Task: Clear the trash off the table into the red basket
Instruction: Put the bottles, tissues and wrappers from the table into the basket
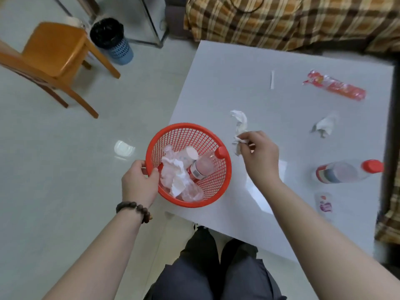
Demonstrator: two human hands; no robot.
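Right hand (260, 155) is pinching crumpled white tissue (239, 126) just above white counter (216, 83), beside red mesh basket (213, 192); left hand (139, 182) is gripping basket rim; tissue looks light, soft, easy to pinch anywhere

I see a pale glossy floor (54, 169) catching a patch of light. A wooden chair (54, 53) stands on it, a bin (112, 40) just right of the chair, and plaid fabric (292, 20) farther right.
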